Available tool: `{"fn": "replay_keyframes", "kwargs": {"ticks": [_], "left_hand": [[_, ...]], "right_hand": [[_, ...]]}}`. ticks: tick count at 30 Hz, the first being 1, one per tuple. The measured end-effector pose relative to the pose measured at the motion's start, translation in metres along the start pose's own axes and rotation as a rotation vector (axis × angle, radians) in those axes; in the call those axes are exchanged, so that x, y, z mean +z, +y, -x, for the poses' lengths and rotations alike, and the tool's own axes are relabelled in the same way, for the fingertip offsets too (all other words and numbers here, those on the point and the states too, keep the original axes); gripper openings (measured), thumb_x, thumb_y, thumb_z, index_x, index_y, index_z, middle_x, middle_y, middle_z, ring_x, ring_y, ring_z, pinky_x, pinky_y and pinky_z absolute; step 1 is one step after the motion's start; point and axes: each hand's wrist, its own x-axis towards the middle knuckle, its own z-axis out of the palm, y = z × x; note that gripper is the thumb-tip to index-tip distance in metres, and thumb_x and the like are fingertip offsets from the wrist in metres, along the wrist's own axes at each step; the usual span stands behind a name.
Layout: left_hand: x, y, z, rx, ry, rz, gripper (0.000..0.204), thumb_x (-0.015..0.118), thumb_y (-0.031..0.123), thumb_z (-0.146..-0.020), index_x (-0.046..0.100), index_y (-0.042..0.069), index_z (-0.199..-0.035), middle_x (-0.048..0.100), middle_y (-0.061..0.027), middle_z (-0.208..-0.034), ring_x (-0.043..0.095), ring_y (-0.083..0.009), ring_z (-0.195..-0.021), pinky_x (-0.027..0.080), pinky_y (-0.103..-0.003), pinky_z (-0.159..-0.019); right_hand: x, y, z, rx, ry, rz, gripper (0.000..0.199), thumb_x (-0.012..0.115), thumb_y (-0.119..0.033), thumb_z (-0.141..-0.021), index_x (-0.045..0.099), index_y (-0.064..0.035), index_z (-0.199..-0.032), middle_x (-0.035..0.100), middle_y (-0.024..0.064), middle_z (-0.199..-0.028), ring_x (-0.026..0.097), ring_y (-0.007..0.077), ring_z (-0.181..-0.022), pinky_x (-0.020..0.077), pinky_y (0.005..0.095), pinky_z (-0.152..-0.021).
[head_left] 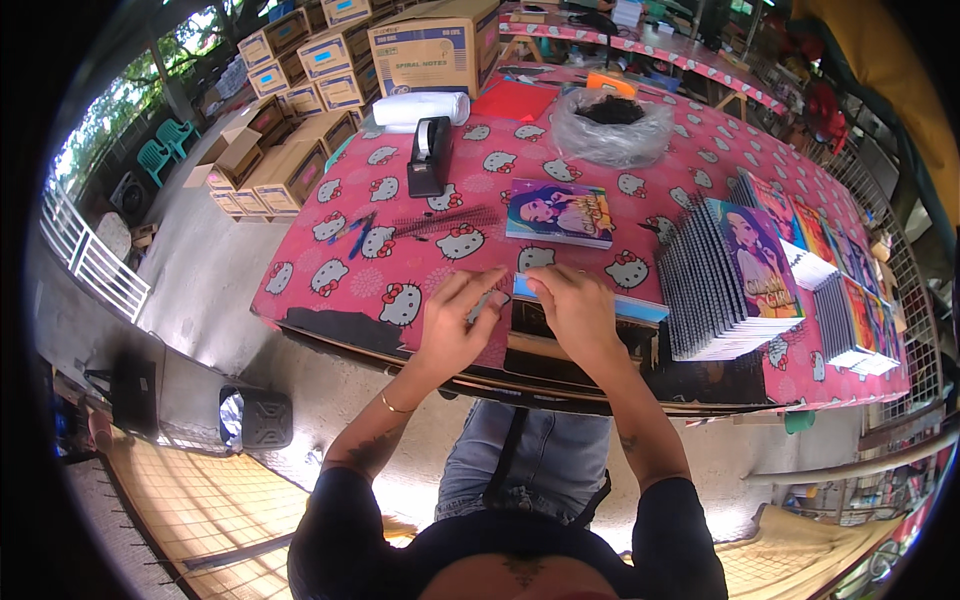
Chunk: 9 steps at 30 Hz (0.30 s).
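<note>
At the table's near edge, my right hand (577, 312) is closed on a notebook (640, 308) with a light blue face, its thumb at the left corner. My left hand (460, 318) is beside that corner, fingers bent and drawn toward the thumb; what they pinch, if anything, is too small to make out. Beyond my hands lies a notebook with a colorful illustrated cover (560, 212). Loose black binding coils (445, 221) and a blue-handled tool (350, 235) rest farther left. To the right stands a stack of spiral notebooks (735, 280).
A black tape dispenser (429, 165), a white roll (420, 108), a red sheet (512, 101) and a clear plastic bag (590, 140) of black pieces sit at the back. More notebooks (855, 310) stand far right. Cardboard boxes (435, 55) are piled beyond the table.
</note>
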Motion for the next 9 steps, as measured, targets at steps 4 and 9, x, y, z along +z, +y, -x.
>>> {"fn": "replay_keyframes", "kwargs": {"ticks": [4, 9], "left_hand": [[0.0071, -0.0102, 0.0040, -0.004, 0.015, -0.072, 0.021, 0.072, 0.011, -0.091, 0.075, 0.000, -0.109, 0.067, -0.0121, -0.079, 0.065, -0.0236, -0.069, 0.050, -0.031, -0.058], [-0.0012, -0.0029, -0.0019, -0.203, -0.116, -0.027, 0.020, 0.072, 0.015, -0.093, 0.075, 0.001, -0.107, 0.069, -0.0127, -0.081, 0.068, -0.0230, -0.068, 0.057, -0.036, -0.063]], "right_hand": [[-0.0013, -0.0006, -0.0023, 0.022, -0.012, -0.058, 0.013, 0.070, -0.017, -0.091, 0.071, -0.0083, -0.100, 0.069, 0.0105, -0.084, 0.067, 0.0339, -0.073, 0.0514, 0.0432, -0.063], [-0.0031, -0.0014, -0.0050, 0.065, -0.046, -0.071, 0.012, 0.070, -0.017, -0.091, 0.070, -0.0078, -0.100, 0.069, 0.0117, -0.085, 0.068, 0.0344, -0.075, 0.0515, 0.0432, -0.063]]}}
